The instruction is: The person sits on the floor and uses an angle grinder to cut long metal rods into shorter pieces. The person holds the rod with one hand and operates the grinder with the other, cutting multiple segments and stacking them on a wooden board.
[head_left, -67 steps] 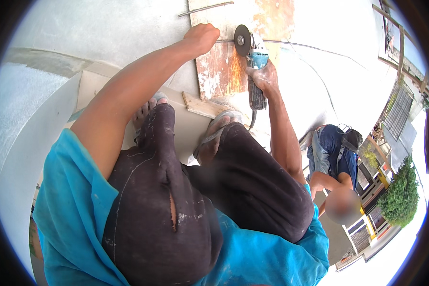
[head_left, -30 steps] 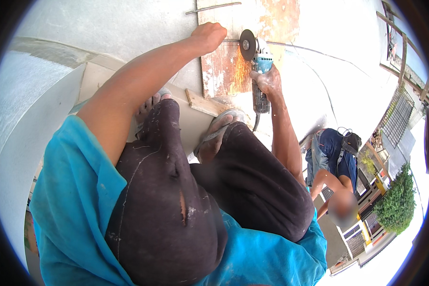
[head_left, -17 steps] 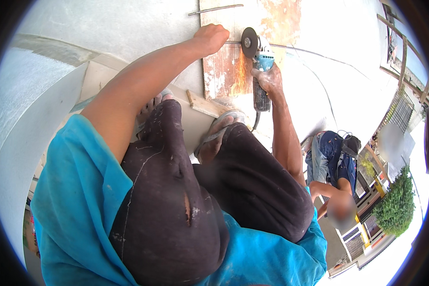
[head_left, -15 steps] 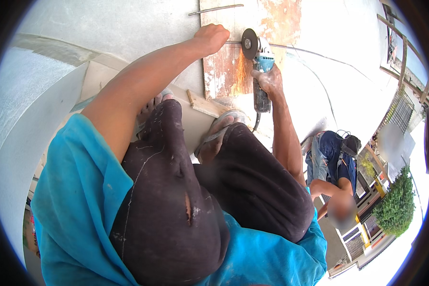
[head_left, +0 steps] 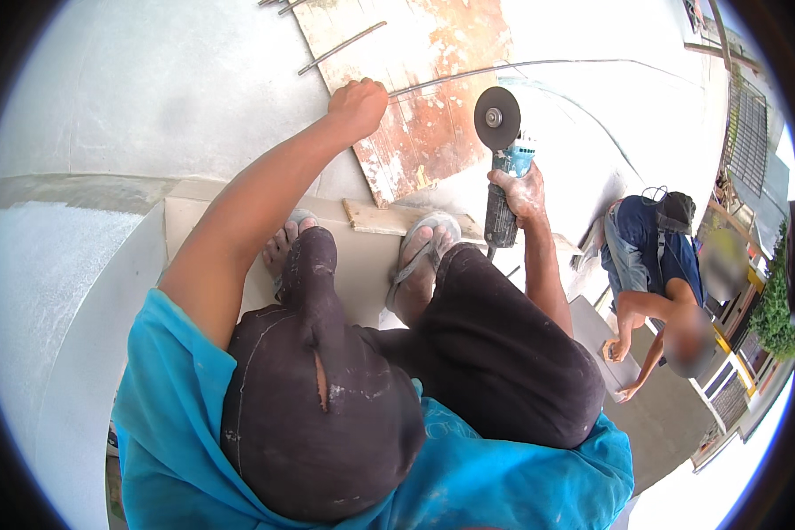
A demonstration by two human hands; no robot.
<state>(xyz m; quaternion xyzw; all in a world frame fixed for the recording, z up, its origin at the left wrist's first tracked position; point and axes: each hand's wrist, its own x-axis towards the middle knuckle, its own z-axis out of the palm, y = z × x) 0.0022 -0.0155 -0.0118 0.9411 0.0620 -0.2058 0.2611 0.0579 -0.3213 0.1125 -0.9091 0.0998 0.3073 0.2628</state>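
Drawn off the rod (head_left: 450, 78) since the earlier frames, the grinder (head_left: 514, 161) now stands upright in the right hand (head_left: 525, 192), fingers wrapped round its body, sparks gone. Left hand (head_left: 359, 108) fingers look curled tight on the rod, which runs rightward from them over the board (head_left: 442, 132). Beyond those fingers lies a short rod (head_left: 342, 49), probably already cut; the long length remains, though whether this cut went through I cannot tell.

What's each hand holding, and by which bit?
Right hand: the grinder, by its body. Left hand: a thin rod, seemingly near one end.
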